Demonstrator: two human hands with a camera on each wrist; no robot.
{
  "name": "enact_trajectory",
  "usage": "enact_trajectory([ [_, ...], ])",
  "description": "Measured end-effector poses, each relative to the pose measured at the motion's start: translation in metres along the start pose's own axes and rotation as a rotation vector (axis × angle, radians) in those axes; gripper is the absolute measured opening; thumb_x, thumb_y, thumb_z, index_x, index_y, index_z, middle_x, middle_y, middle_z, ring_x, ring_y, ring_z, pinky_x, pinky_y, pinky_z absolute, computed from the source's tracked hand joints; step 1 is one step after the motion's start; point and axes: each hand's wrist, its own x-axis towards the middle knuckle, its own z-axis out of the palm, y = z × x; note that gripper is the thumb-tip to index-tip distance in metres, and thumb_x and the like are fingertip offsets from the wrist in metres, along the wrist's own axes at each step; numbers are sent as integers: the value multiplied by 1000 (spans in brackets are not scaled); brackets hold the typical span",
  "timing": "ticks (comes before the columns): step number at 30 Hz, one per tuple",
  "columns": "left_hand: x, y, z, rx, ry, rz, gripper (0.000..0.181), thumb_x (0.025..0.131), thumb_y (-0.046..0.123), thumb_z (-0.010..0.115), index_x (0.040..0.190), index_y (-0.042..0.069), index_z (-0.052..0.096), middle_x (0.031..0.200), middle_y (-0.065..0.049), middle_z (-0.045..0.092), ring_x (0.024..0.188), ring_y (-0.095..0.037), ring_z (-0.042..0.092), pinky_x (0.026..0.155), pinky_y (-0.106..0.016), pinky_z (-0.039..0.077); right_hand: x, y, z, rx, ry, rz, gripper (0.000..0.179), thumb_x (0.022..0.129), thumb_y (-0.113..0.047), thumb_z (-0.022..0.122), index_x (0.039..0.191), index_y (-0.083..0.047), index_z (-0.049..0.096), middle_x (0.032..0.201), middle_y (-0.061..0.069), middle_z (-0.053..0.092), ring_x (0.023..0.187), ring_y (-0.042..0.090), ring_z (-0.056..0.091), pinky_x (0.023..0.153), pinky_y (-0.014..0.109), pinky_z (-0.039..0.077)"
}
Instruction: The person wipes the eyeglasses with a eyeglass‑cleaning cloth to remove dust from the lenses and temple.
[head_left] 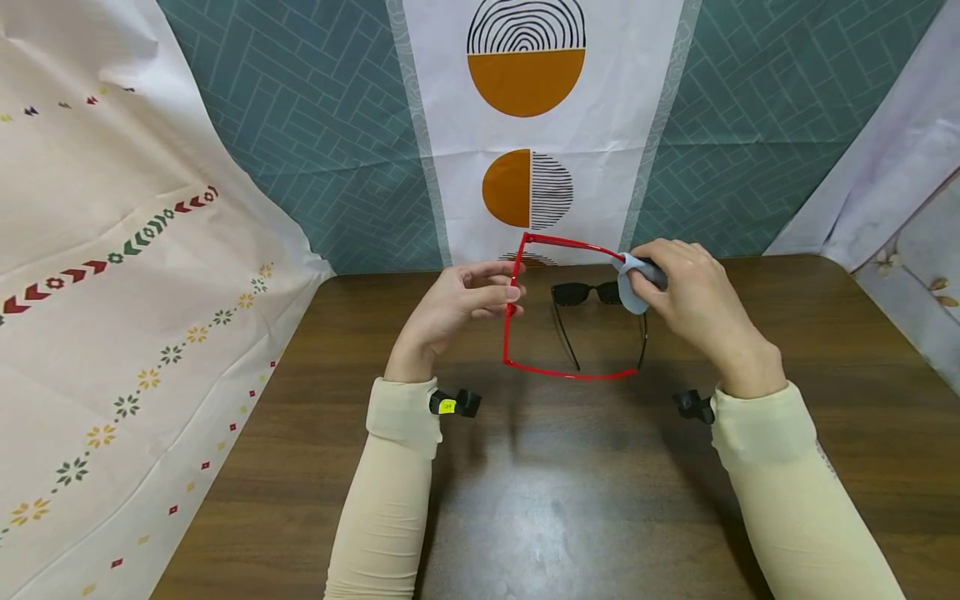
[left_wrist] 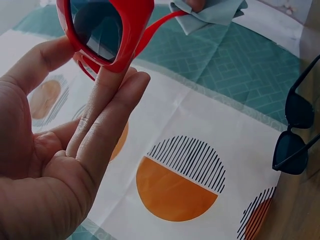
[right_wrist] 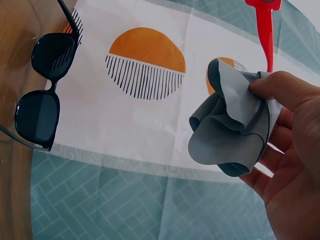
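Note:
Red-framed sunglasses (left_wrist: 132,35) with dark lenses are raised above the table. My left hand (head_left: 447,307) grips them at the lens front, thumb on one side and fingers on the other in the left wrist view. Both temples stretch to the right in the head view. My right hand (head_left: 693,296) pinches a folded grey-blue cloth (right_wrist: 227,132) round the far end of one temple (right_wrist: 263,35), which the cloth hides. The other red temple hangs free, lower down.
Black sunglasses (head_left: 573,293) with temples spread rest on the brown wooden table (head_left: 570,475), behind the red pair. A patterned fabric (head_left: 322,142) hangs along the back edge. Cream embroidered cloth (head_left: 112,333) drapes on the left, and pale curtain (head_left: 877,167) on the right.

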Motion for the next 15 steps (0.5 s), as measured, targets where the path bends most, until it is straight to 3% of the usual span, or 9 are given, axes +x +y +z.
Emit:
enact_trajectory([
  [7,-1,-1,-5,17,17,15,51,93,20,71,139,1,61,118,-20,70,91,-26,75,94,-39,58,0,2,-1,-13,-33,31,14,92,3,71,106,3,71,96,16,73,86,33,64,81,50,47],
  [15,-1,-1,-5,-9,45,7,53,93,21,73,140,2,60,122,-26,68,92,-25,75,96,-41,57,1,2,-2,-17,-50,45,16,95,0,72,110,3,71,102,20,73,94,39,67,85,55,48],
])
